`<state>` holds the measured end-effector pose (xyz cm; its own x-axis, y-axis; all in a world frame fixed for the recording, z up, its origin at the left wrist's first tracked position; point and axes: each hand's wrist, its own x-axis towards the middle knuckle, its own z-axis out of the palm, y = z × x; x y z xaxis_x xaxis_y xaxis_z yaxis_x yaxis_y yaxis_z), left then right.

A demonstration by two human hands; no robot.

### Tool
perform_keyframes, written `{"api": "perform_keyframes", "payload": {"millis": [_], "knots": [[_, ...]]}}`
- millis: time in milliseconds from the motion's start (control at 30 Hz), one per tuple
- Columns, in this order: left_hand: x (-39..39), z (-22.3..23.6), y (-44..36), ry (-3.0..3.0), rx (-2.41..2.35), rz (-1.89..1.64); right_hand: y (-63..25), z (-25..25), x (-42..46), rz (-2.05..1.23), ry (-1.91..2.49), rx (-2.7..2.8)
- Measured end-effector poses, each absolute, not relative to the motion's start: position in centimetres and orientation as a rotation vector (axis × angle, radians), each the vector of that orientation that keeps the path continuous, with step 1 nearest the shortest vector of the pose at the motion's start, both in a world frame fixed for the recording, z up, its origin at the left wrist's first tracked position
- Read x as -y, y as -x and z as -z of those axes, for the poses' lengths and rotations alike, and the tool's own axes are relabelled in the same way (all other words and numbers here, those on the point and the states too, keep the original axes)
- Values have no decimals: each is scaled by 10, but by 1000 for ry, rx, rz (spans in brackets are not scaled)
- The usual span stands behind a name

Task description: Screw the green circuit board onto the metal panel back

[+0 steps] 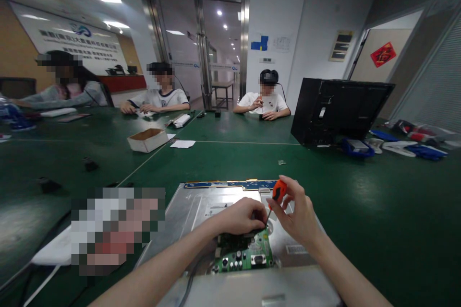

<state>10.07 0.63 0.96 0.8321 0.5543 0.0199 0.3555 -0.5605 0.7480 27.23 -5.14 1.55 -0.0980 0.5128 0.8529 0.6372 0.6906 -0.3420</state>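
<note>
My right hand (pixel 297 211) grips an orange and black screwdriver (pixel 278 192) by its handle. The thin shaft slants down to the upper right corner of a green circuit board (pixel 248 254). There my left hand (pixel 243 216) is closed with its fingertips pinched beside the tip; what they hold, if anything, is hidden. The board lies on a silver metal panel (pixel 187 206), the back of an opened flat screen by its look. A narrow blue circuit strip (pixel 230 184) runs along the panel's far edge. My left hand and forearm cover part of the board.
A black monitor (pixel 334 110) stands at the back right, near blue and white gloves (pixel 414 149). An open cardboard box (pixel 147 140) and white paper (pixel 183 144) lie ahead. Cables (pixel 46 288) and a blurred-out object (pixel 115 230) are at my left. Three people sit across the table.
</note>
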Motion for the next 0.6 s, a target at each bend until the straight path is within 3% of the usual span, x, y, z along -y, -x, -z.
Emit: {"api": "perform_keyframes", "payload": {"millis": [600], "knots": [[-6, -9, -100, -2206, -630, -344, -269, -30, 58, 119, 839, 1821]]}}
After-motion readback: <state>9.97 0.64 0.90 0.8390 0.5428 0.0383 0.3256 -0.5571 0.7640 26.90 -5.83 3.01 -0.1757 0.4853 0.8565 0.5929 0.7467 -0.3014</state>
